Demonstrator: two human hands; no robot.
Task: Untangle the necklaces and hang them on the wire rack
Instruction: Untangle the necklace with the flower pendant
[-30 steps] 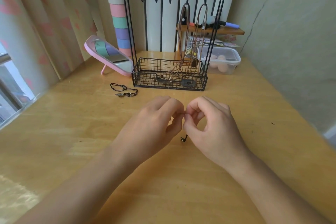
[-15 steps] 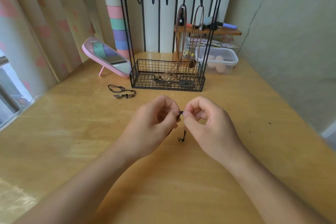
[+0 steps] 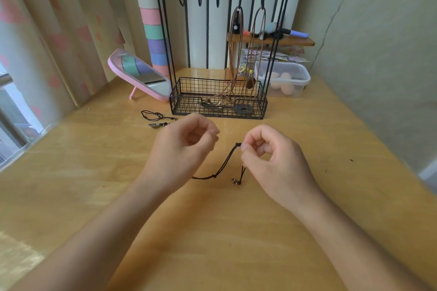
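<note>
Pink mirror (image 3: 142, 75) left — lidded plastic box (image 3: 283, 78) right, wooden table (image 3: 331, 125).

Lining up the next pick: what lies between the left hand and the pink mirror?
In the head view, a black cord necklace with small charms lies on the table there, touching neither the left hand nor the pink mirror.

Black cord (image 3: 224, 165) in right fingers (image 3: 244, 148)
</note>
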